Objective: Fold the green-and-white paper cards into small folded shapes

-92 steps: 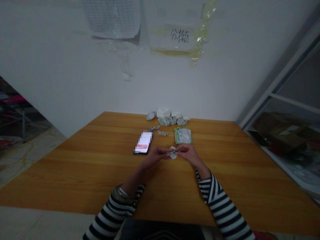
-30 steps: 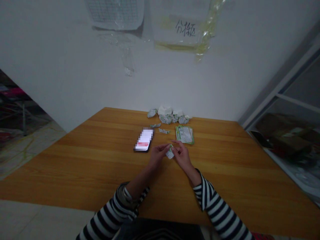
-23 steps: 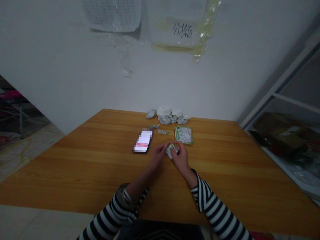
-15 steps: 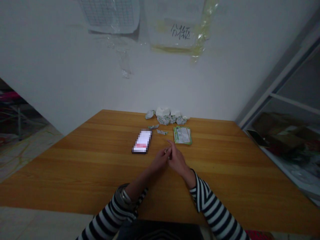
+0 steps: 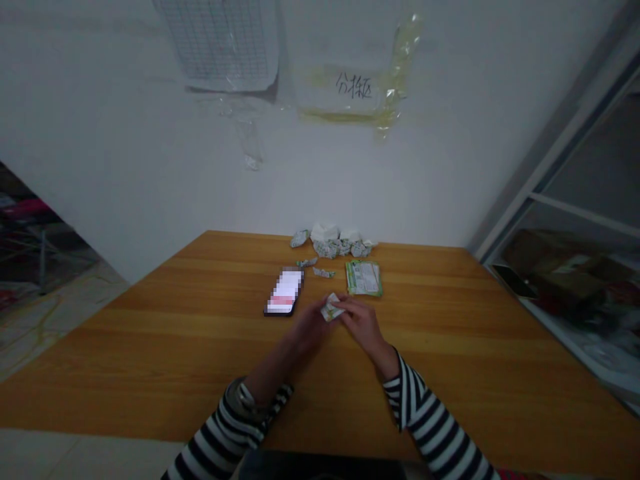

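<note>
Head view, only one available: both hands meet over the middle of the wooden table (image 5: 165, 333), forearms in striped sleeves coming in from the bottom edge. The folded wrapper piece (image 5: 331, 309), small, white with green print, sits right between the fingertips, raised slightly off the wood. The right hand (image 5: 364, 325) pinches its right edge, thumb and forefinger closed on it. The left hand (image 5: 306, 328) is motion-blurred, fingers curled in and gripping the left edge of the same piece. The piece is at the far tip of both hands, not in either palm. The phone (image 5: 284, 292) lies flat with its screen lit, just left of and beyond the left hand, not touching it. The green packet (image 5: 363, 278) lies flat just beyond the right hand, near but apart. Two small scraps (image 5: 324, 272) lie between the phone and the packet, further back. The pile of crumpled wrappers (image 5: 333, 241) sits at the far table edge against the wall, well apart from the hands. A grid sheet (image 5: 225, 40) and a handwritten label (image 5: 353, 87) are taped on the wall above. A metal shelf (image 5: 575, 267) stands to the right of the table
</note>
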Tool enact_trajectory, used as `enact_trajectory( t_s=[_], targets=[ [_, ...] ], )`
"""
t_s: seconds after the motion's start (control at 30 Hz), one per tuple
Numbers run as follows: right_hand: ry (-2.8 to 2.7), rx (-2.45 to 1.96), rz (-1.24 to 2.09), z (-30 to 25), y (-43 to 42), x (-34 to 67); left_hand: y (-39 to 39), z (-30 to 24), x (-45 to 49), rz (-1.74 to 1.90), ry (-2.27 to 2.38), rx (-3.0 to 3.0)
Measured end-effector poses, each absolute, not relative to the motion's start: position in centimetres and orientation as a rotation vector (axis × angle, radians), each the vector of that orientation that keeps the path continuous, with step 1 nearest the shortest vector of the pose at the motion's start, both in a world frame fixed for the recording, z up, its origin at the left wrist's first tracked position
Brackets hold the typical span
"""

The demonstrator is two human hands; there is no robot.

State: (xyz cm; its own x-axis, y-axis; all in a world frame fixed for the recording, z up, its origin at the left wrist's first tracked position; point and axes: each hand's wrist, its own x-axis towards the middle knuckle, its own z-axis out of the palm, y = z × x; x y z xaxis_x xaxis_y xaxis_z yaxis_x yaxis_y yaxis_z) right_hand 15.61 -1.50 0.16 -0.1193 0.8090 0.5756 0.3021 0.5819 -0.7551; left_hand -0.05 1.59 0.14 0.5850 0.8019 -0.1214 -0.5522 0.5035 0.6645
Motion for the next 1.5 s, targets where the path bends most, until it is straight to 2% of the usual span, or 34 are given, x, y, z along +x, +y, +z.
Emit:
enact_trajectory(
  t_s=[0.1,0.27,0.5,0.97,1.1,1.3,1.5],
  targets=[
    [-1.487,-0.997,0.608,-0.4,-1.1,15.5,1.6,0.0,0.3,0.858,0.564,0.738],
    [-1.067,-1.006,0.914,-0.5,-0.1,15.7,1.2,0.9,0.5,1.105,0.769,1.238],
    [-1.036,-0.908,1.139,-0.3,-0.2,15.2,0.8,1.6,0.2,1.262,1.010,1.282],
    [-0.896,-0.898,1.007,-0.3,-0.8,13.2,0.3,1.2,1.0,1.301,0.967,0.864],
    [-0.934,-0.917,0.973,-0.5,-0.5,13.7,0.4,1.0,0.9,1.233,0.951,1.058],
    [-1.044,-0.990,1.153,-0.2,-0.2,15.3,0.8,0.7,0.5,1.074,0.997,1.661],
    [-1.140,-0.955,1.112,-0.1,-0.2,15.3,0.5,0.5,0.8,0.992,0.816,1.605]
  ],
)
